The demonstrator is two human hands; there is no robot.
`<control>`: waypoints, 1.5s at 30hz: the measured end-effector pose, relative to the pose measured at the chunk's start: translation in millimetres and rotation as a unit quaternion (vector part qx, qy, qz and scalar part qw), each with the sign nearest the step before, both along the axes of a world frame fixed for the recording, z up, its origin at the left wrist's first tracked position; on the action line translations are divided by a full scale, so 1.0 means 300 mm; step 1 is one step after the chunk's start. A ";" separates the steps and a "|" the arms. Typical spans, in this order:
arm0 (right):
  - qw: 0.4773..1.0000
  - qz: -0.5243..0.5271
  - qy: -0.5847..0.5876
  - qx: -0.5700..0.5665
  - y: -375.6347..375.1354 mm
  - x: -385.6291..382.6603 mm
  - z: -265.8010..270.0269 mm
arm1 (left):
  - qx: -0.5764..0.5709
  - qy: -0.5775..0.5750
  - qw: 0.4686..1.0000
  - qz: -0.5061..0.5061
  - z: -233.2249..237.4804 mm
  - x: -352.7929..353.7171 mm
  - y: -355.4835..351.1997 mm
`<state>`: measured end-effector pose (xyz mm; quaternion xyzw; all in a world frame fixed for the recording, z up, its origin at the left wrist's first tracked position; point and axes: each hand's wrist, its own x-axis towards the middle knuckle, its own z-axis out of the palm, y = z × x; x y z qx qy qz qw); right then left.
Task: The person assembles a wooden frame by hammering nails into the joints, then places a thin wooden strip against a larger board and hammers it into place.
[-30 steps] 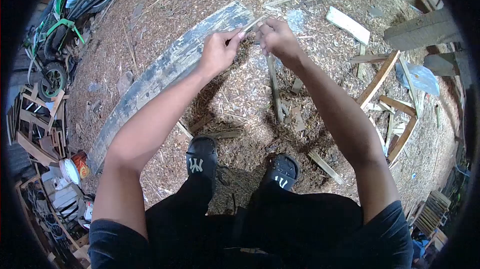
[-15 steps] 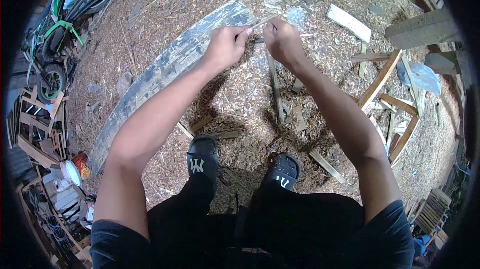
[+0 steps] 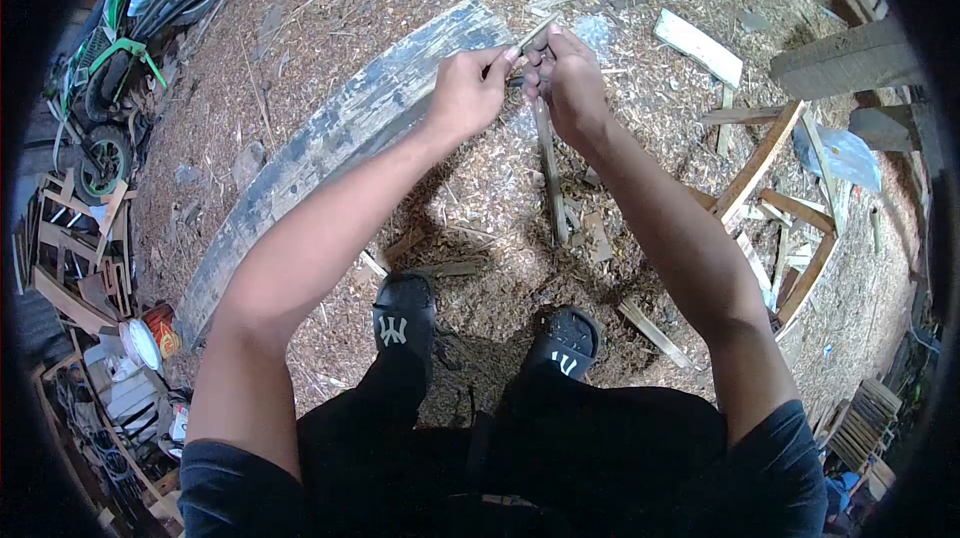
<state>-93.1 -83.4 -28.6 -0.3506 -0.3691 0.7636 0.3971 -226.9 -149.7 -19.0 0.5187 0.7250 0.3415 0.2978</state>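
Observation:
My left hand (image 3: 470,93) is closed, pinching a thin wooden stick (image 3: 534,36) between thumb and fingers. The stick slants up and to the right over the ground. Close to its right side is my right hand (image 3: 574,88), its fingers loosely curled and apart, with one fingertip at or near the stick; whether it touches is hard to tell. Beneath my left hand and forearm lies a long weathered plank (image 3: 340,123) with dark patches. A narrow wood strip (image 3: 550,173) lies on the ground below my right hand.
Wood chips (image 3: 480,188) cover the ground around my black sandals (image 3: 405,323). On the right are a wooden frame (image 3: 760,163), a pale board (image 3: 698,48) and a thick beam (image 3: 845,60). A small motorbike (image 3: 125,48) and piled scrap wood (image 3: 85,248) stand on the left.
The fingers of my right hand have loosened from the stick and spread apart. My left hand has shifted slightly right, and the stick is now tilted more steeply.

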 end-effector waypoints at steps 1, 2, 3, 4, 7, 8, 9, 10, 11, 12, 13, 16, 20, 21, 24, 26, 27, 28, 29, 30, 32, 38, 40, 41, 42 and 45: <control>1.000 -0.022 -0.016 0.002 -0.003 -0.004 0.003 | 0.002 -0.003 1.000 0.001 0.001 0.012 0.001; 1.000 -0.022 -0.016 0.002 -0.004 -0.010 0.005 | 0.002 -0.003 1.000 0.001 -0.010 0.027 0.003; 0.999 -0.048 -0.007 -0.015 0.000 -0.017 0.003 | 0.074 0.002 0.997 0.015 -0.028 0.043 0.003; 0.997 -0.074 0.003 -0.031 0.006 -0.021 0.002 | 0.146 0.007 0.989 0.030 -0.043 0.052 0.004; 0.987 -0.064 0.097 -0.110 0.031 -0.026 0.006 | 0.192 0.023 0.981 0.021 -0.057 0.055 0.001; 0.987 -0.064 0.097 -0.110 0.034 -0.029 0.006 | 0.192 0.024 0.981 0.021 -0.056 0.053 0.003; 0.990 -0.071 0.068 -0.106 0.034 -0.035 0.016 | 0.185 0.029 0.982 0.034 -0.058 0.050 0.008; 0.991 -0.078 0.038 -0.101 0.031 -0.040 0.025 | 0.177 0.033 0.983 0.046 -0.061 0.050 0.011; 0.991 -0.079 0.038 -0.101 0.025 -0.047 0.033 | 0.177 0.033 0.983 0.045 -0.065 0.055 0.011; 0.994 -0.104 -0.010 -0.034 0.024 -0.054 0.025 | 0.148 0.005 0.987 0.064 -0.045 0.066 0.007; 0.990 -0.127 -0.058 0.034 0.024 -0.060 0.020 | 0.119 -0.022 0.989 0.083 -0.023 0.074 0.008; 0.959 -0.159 -0.149 0.184 0.041 -0.060 -0.007 | 0.011 -0.096 0.992 0.077 0.018 0.082 0.028; 0.973 -0.147 -0.112 0.137 0.047 -0.065 -0.026 | 0.094 -0.072 0.986 0.113 0.020 0.110 0.005; 0.977 -0.138 -0.123 0.107 0.044 -0.074 -0.035 | 0.093 -0.073 0.986 0.115 0.000 0.107 0.001; 0.972 -0.137 -0.142 0.126 0.014 -0.081 -0.035 | 0.111 -0.125 0.979 0.114 -0.046 0.085 0.003; 0.953 -0.136 -0.188 0.194 0.010 -0.060 -0.020 | 0.068 -0.105 0.987 0.105 -0.003 0.085 -0.009; 0.953 -0.135 -0.186 0.195 0.020 -0.059 -0.025 | 0.027 -0.084 0.991 0.101 0.030 0.081 -0.013; 0.965 -0.137 -0.152 0.164 0.026 -0.062 -0.033 | 0.069 -0.082 0.988 0.107 -0.027 0.084 -0.004; 0.974 -0.137 -0.120 0.132 0.029 -0.068 -0.044 | 0.071 -0.084 0.988 0.110 -0.052 0.083 0.003; 0.967 -0.148 -0.130 0.160 0.030 -0.095 -0.052 | 0.081 -0.092 0.985 0.120 -0.069 0.086 0.007; 0.950 -0.153 -0.187 0.200 0.012 -0.079 -0.071 | 0.076 -0.122 0.981 0.126 -0.101 0.084 0.016; 0.937 -0.144 -0.227 0.223 0.082 -0.062 -0.117 | 0.015 -0.080 0.990 0.118 -0.015 0.092 0.018; 0.903 -0.146 -0.300 0.271 0.042 -0.058 -0.073 | 0.028 -0.151 0.979 0.133 -0.049 0.107 0.028; 0.862 -0.146 -0.367 0.318 0.019 -0.056 -0.039 | 0.026 -0.150 0.980 0.131 -0.046 0.102 0.021; 0.865 -0.130 -0.334 0.351 0.020 -0.027 -0.022 | 0.019 -0.096 0.989 0.108 -0.009 0.091 0.009; 0.876 -0.099 -0.333 0.336 0.062 0.007 -0.056 | -0.022 -0.055 0.995 0.082 0.013 0.081 0.025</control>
